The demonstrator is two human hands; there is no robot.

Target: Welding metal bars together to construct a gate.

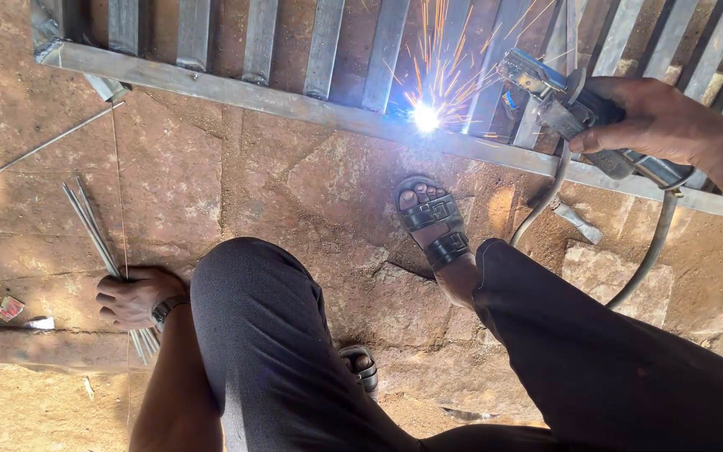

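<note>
My two knees in dark trousers fill the lower part of the view; beside the left one my left hand [131, 297] is curled shut around a bundle of thin welding rods [94, 226], knuckles pressed to the stone floor [211, 176]; a dark watch [165, 310] sits on that wrist; the rods fan out past my fingers on both sides, several of them, too close together for me to count exactly; just outward of that hand lie two small scraps [18, 311], one reddish and one pale.

Between my legs I see two black sandals; one foot [360, 367] shows only its toes under my left knee; the other foot [431, 219] stretches forward, well ahead of my left hand and below my right.

My right hand [654, 121] is clenched around the grip of the electrode holder [558, 100], a metal clamp head with a dark handle; one grey cable [646, 251] loops down from just under that hand toward my right leg; a single electrode runs from the clamp away to the left of my hand, hard to make out in the glare.

Farther out, left of my right hand, one bright white-blue arc [426, 117] burns where the tip meets the metal grille [294, 105]; orange sparks spray upward from it; the grille lies flat on the floor, one long rail crossing in front of me with about a dozen bars rising from it; one loose thin rod [43, 146] lies slanted on the stone beyond my left hand.
</note>
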